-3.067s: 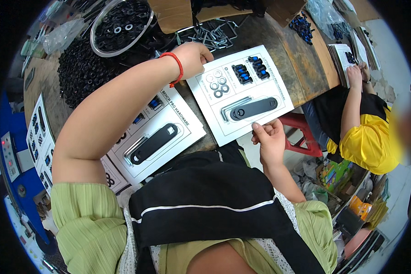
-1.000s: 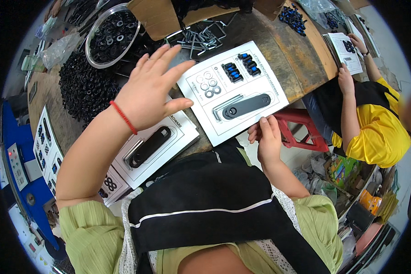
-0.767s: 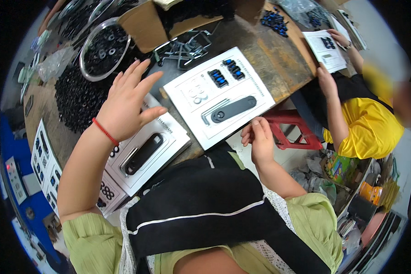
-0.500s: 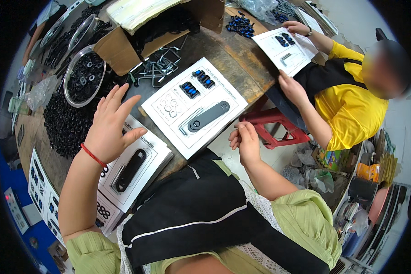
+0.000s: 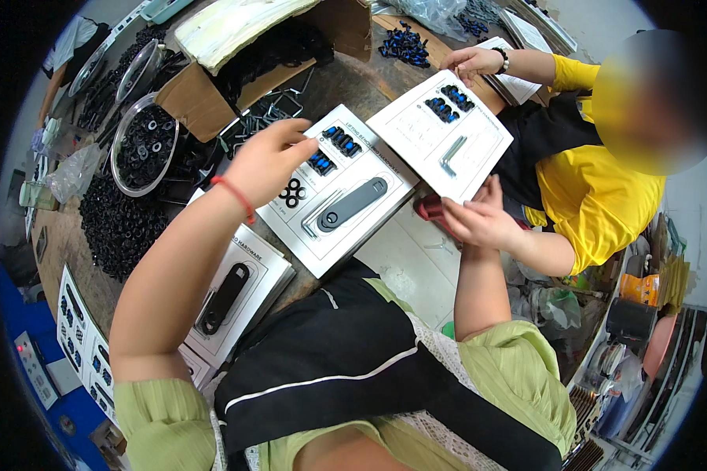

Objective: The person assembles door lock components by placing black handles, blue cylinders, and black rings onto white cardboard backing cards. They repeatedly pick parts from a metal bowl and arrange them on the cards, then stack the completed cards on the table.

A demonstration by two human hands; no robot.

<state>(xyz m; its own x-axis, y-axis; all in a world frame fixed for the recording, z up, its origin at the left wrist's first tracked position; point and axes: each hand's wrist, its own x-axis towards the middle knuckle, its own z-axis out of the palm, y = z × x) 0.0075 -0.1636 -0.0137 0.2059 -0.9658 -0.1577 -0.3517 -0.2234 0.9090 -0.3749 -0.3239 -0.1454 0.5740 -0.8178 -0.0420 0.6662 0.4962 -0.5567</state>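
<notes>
My left hand [image 5: 271, 169] reaches over the left edge of a white printed card [image 5: 318, 247], fingers apart and slightly bent, nothing visible in them. The card holds small black-and-blue fasteners [image 5: 342, 142], black rings [image 5: 292, 192] beside my fingertips, and a dark grey handle-shaped piece [image 5: 353, 205] next to a hex key. My right forearm [image 5: 481, 290] reaches up to a co-worker's hand [image 5: 487, 220], which hides most of my right hand. The co-worker's other hand [image 5: 473, 63] holds the far side of a similar card [image 5: 412, 141], just above mine.
More cards [image 5: 251, 294] lie stacked at the table's near edge. Left, a clear bowl of black washers [image 5: 145, 145] stands beside a heap of black rings [image 5: 122, 228]. A cardboard box [image 5: 196, 98] of black parts sits behind, with bent metal keys [image 5: 287, 102] before it.
My left hand has moved right onto the card, where black rings now fill pale outlines. My right hand has moved right. The co-worker's card has come left and nearer, overlapping mine in view.
</notes>
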